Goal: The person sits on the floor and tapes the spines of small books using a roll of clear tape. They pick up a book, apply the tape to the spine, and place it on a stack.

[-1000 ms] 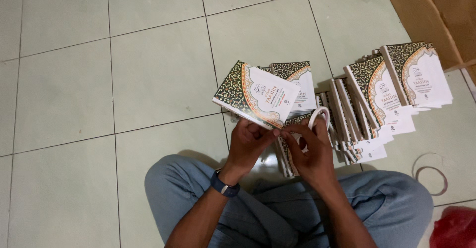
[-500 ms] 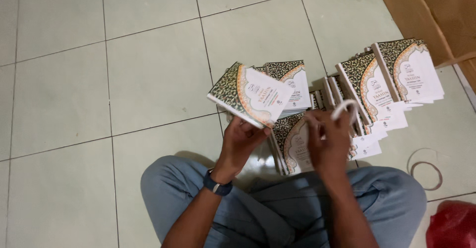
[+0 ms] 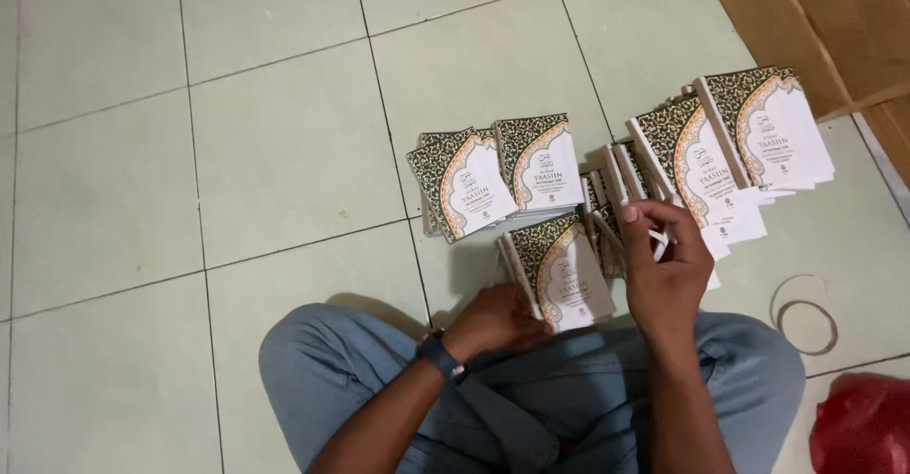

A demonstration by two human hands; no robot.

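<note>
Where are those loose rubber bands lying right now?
In the head view, the rubber bands lie on the tiled floor at the person's right, just beyond the right knee, below the row of booklets and above the red plastic bag.

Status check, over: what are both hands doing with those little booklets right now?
Left hand resting low against booklet stack by the lap. Right hand raised, pinching a pale band. More booklets fanned on the floor; loose bands at right.
</note>
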